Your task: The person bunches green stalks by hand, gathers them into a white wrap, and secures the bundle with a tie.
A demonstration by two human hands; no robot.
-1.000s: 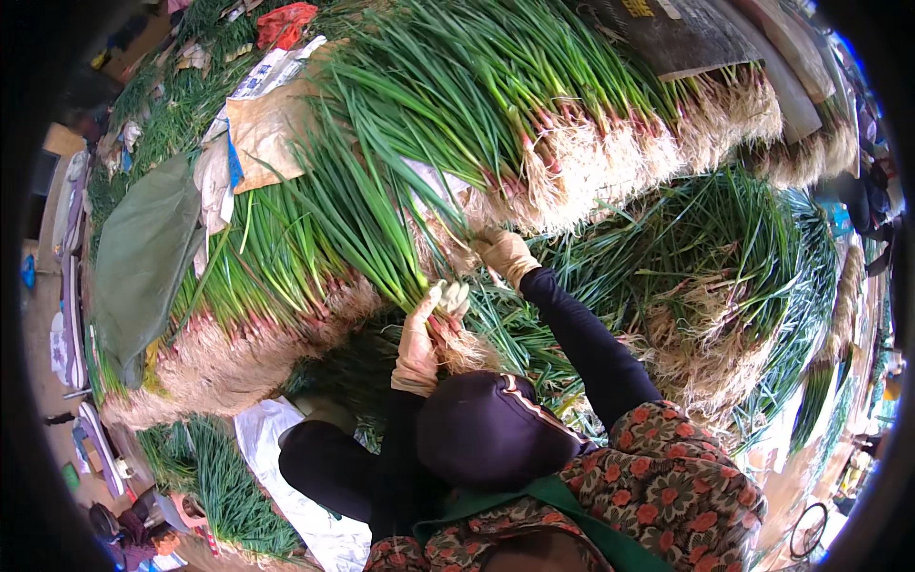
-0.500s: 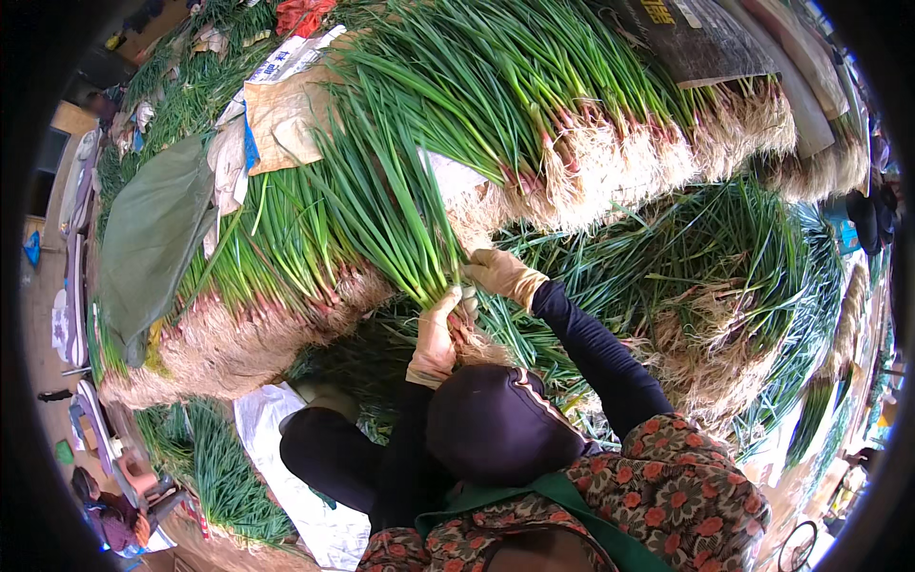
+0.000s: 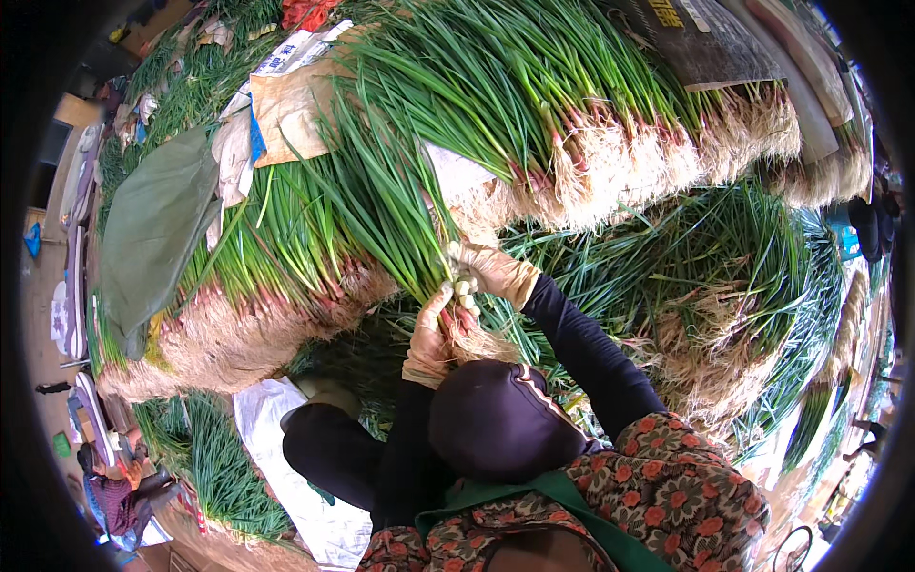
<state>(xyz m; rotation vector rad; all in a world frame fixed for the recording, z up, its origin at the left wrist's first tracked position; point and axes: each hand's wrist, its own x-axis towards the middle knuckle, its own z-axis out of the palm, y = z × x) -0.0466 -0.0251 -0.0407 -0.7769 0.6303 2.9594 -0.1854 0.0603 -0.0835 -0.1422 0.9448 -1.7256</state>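
My left hand [image 3: 431, 334], in a pale glove, is closed around a bunch of green onions [image 3: 405, 224] just above its reddish bulbs. The long green leaves fan up and away to the left, while the pale roots [image 3: 481, 341] hang out below the grip. My right hand [image 3: 498, 271], gloved too, reaches in from the right. Its fingertips pinch at the right side of the same bunch, a little above the left hand. Whether they grip one leaf or several is too small to tell.
Neat rows of green onions, roots toward me, lie at left [image 3: 257, 315] and at far right [image 3: 610, 143]. A loose heap [image 3: 705, 286] lies to my right. A green cloth [image 3: 157, 229], brown paper [image 3: 291, 119] and a dark sheet [image 3: 701, 48] cover parts. Another person [image 3: 119, 496] sits lower left.
My right hand has shifted slightly left, closer over the bunch, with its fingertips higher along the stems. The left hand keeps its hold in about the same place.
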